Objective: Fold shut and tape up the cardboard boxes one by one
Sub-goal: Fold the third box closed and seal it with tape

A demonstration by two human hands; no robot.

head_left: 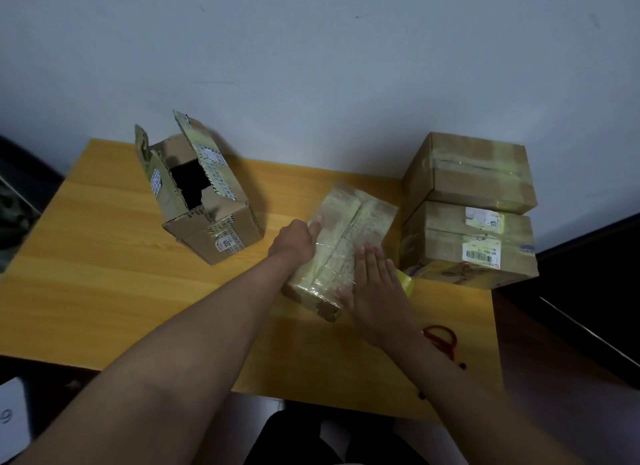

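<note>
A small closed cardboard box (pixel 349 229), covered in shiny tape, lies at the middle of the wooden table (pixel 104 291). My left hand (pixel 298 239) grips its left side, thumb on top. My right hand (pixel 372 284) lies flat with fingers together on the box's near right part. A larger box (pixel 204 201) stands at the back left with its top flaps up and its inside dark. Two taped boxes are stacked at the right, the upper box (pixel 474 170) on the lower box (pixel 474 246). A roll of yellowish tape (pixel 407 283) peeks out behind my right hand.
Red-handled scissors (pixel 443 340) lie on the table beside my right forearm. A pale wall rises behind the table. Dark floor and furniture edge the table on the right. My dark-clothed legs show below the table's near edge.
</note>
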